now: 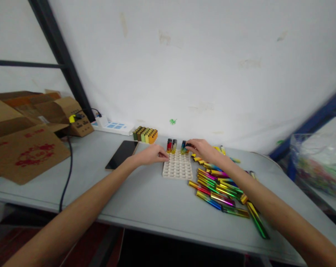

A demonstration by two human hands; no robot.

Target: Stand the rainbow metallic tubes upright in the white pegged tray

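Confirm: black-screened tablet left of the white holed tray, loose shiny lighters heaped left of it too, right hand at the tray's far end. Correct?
No, one slip: the loose shiny lighters are heaped right of the white holed tray, per the head view. Rest stands: black-screened tablet left, right hand at the far end.

The cardboard box (pixel 29 148) is cut off; labels (pixel 116 126) unreadable.

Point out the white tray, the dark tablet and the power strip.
White tray (pixel 178 177): head view, front rim.
Dark tablet (pixel 122 154): head view, screen middle.
Power strip (pixel 116 127): head view, top face.
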